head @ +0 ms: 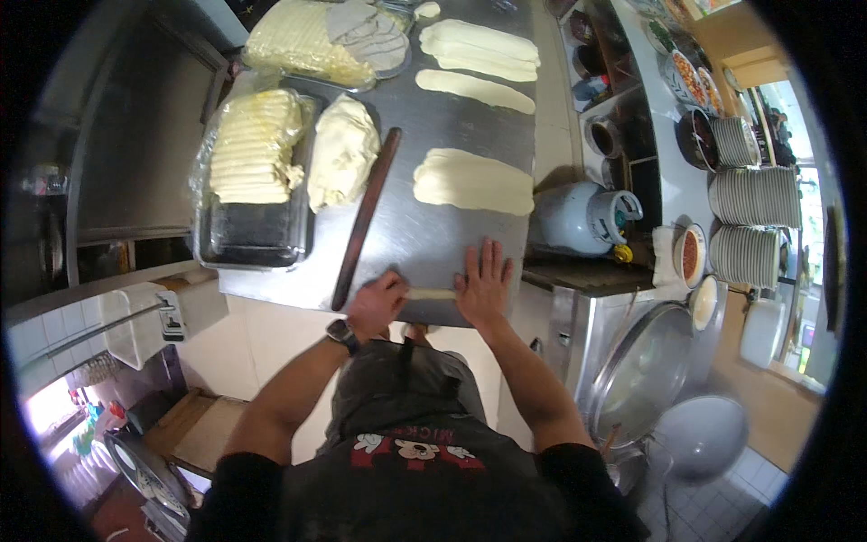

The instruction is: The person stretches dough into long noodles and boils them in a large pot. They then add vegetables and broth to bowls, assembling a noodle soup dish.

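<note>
A thin strip of dough (431,293) lies across the near end of the metal table, between my hands. My left hand (376,303), with a watch on its wrist, has its fingers curled around the strip's left end. Flat over the right end lies my right hand (484,284), palm down with the fingers apart. Left of the strip rests a dark wooden rolling pin (366,220), set at a slant. Farther up the table is a flattened sheet of dough (474,181). A large lump of dough (344,152) sits beyond the rolling pin.
A black tray (254,234) holds dough rolls (254,146) under plastic film. More wrapped dough (305,40) and flat dough pieces (477,51) lie at the far end. To the right stand a gas cylinder (576,217), a large round pot (640,372) and stacked plates (755,196).
</note>
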The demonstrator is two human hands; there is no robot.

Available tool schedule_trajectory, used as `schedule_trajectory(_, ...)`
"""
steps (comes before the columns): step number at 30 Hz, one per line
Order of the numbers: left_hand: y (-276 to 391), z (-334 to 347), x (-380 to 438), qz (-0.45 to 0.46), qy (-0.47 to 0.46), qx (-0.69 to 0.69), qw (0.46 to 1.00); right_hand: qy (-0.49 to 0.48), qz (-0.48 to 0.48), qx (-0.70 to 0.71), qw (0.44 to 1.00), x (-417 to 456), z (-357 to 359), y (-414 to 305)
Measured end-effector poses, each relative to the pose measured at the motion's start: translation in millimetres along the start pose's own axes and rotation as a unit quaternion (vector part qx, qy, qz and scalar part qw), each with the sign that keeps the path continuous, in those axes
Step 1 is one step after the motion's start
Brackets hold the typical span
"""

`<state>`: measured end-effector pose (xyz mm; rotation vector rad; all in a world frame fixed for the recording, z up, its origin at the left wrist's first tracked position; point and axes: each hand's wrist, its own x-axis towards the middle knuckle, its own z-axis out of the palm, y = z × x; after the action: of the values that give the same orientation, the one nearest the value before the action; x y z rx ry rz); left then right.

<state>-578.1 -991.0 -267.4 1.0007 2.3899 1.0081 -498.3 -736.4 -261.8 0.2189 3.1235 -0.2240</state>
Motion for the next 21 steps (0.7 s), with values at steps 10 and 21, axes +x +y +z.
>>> schedule_trajectory(10,-62,-111,-10,-0.190,0.343,-0.163,0.905,-0.003,-0.007,0.060,0.998,43,16,-71)
schedule_trajectory(21,-273,-220,6,-0.410,0.458,0.072,0.785,-0.023,0.004,0.075,0.997,62,15,-128)
